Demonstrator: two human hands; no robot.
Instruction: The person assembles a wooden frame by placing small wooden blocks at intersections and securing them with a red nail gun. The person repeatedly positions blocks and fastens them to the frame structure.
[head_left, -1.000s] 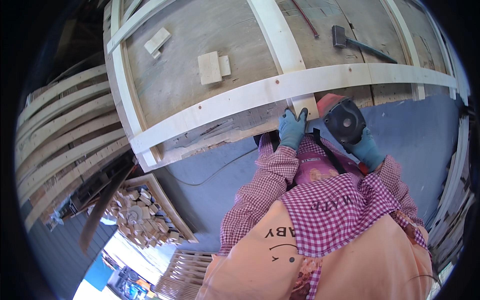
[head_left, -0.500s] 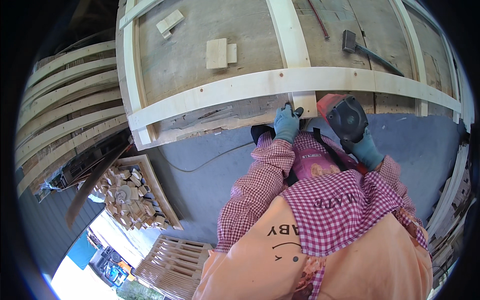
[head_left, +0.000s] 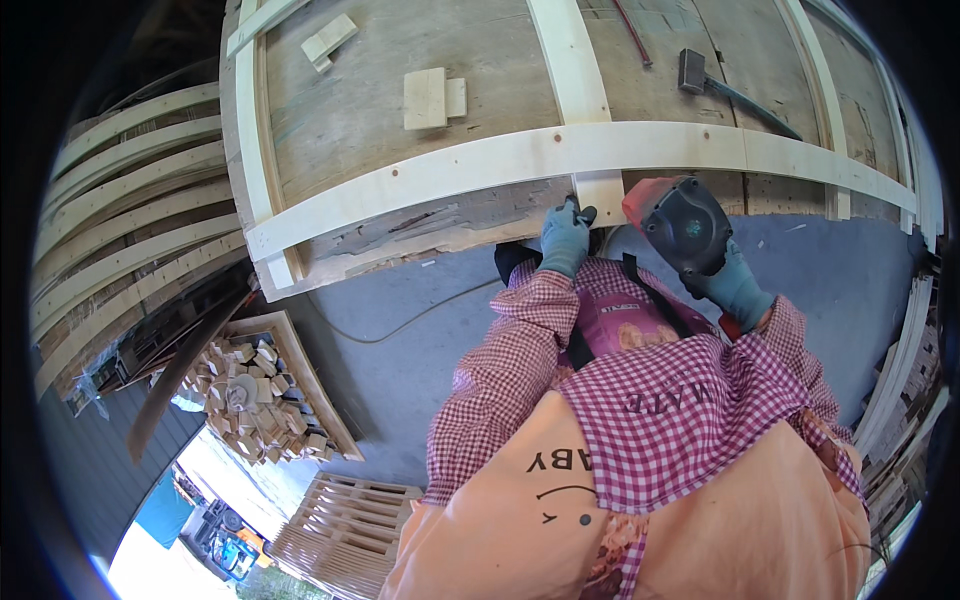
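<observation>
A: Left hand [head_left: 566, 238], what's it doing?

B: Gloved, up against the near edge of the wooden panel [head_left: 400, 120], fingertips pinched on the short pale batten end [head_left: 598, 192] where it drops below the long cross batten [head_left: 560, 160]. I hold it there so the piece stays square to the cross batten and doesn't slide; that's my read, not something visible.

A: Right hand [head_left: 735, 285]?

B: Also gloved, fingers clenched round the grip of the nail gun [head_left: 682, 225]. Dark body with a red part, held just beside the batten end, to the right of my left hand. Nose looks aimed toward the panel edge, but the tip is hidden behind the tool body, so I can't tell if it touches wood.

A: Why so close together?

B: Judging from the pose, one hand steadies, the other fastens, so they sit near each other at the joint.

A: Other stuff?

B: Hammer [head_left: 725, 85] lying on the panel top right, well apart from both hands. Two small wood blocks [head_left: 433, 97] side by side on the panel, another offcut [head_left: 328, 40] further up left. Thin cable [head_left: 400, 325] trails over the grey floor below the panel. Crate of wood scraps [head_left: 255, 395] at left, stacked slats [head_left: 120, 210] beyond it.
</observation>
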